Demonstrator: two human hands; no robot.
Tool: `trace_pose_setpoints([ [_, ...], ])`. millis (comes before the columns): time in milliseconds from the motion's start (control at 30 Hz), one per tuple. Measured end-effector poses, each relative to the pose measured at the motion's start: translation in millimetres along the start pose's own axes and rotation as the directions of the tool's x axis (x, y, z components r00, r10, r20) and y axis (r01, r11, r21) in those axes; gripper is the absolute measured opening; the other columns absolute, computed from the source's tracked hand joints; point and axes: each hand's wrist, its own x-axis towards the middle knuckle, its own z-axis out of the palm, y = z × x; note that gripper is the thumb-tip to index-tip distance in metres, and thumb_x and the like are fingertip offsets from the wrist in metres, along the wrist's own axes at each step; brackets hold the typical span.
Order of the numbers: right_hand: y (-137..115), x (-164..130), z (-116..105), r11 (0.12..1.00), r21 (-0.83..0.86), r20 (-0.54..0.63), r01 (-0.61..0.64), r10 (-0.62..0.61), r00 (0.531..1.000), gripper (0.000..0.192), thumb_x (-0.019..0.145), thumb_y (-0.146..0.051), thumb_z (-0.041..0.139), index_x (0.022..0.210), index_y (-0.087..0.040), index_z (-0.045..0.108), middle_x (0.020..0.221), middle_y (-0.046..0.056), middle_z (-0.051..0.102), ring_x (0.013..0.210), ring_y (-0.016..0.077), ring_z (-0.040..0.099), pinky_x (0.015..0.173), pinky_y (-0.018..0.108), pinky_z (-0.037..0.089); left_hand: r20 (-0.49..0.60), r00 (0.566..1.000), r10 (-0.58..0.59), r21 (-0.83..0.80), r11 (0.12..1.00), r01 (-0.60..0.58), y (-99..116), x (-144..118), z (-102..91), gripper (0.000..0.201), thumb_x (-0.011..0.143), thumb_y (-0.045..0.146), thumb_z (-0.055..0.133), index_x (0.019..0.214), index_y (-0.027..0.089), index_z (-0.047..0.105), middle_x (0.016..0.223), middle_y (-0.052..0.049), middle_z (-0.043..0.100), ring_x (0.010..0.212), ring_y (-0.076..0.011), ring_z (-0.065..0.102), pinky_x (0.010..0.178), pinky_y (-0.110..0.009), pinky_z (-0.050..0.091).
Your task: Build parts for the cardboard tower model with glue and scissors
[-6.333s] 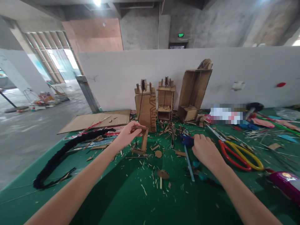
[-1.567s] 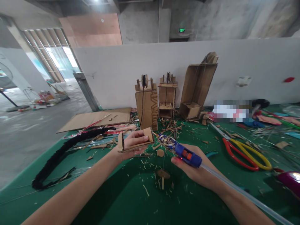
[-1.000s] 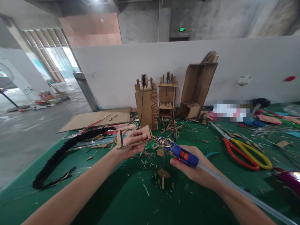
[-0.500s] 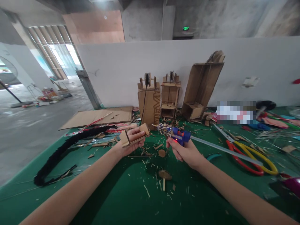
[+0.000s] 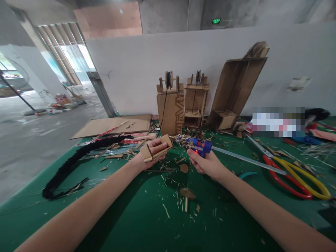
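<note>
Bare concrete hall, green tabletop [image 5: 136, 224] littered with cardboard scraps. Left hand [image 5: 149, 157] clenched around a small cardboard frame [image 5: 156, 148], thumb on top, held just above the tabletop. Right hand [image 5: 207, 164] clenched on a blue glue gun [image 5: 200, 146], red light on, nozzle pointing toward the frame but apart from it, clear glue stick [image 5: 246, 160] trailing out behind the right grip. Risk: hot tip or glue may touch the left fingers [image 5: 160, 144], since they sit close to the nozzle. Squeezing hard could crush the frame. Scissors [image 5: 296, 173] lie beyond the right grip.
</note>
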Motion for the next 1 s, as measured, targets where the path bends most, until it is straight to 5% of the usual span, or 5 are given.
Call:
trace_pose_setpoints([
  [1000, 11, 2, -8, 0.995, -0.100, 0.029, -0.002, 0.005, 1.000, 0.047, 0.074, -0.064, 0.059, 0.061, -0.021, 0.045, 0.046, -0.007, 0.041, 0.035, 0.0062, 0.035, 0.035, 0.022, 0.027, 0.007, 1.000, -0.009, 0.009, 1.000, 0.009, -1, 0, -0.2, 0.028, 0.062, 0.018, 0.081, 0.086, 0.011, 0.069, 0.066, -0.002, 0.065, 0.046, -0.0047, 0.054, 0.040, -0.013, 0.042],
])
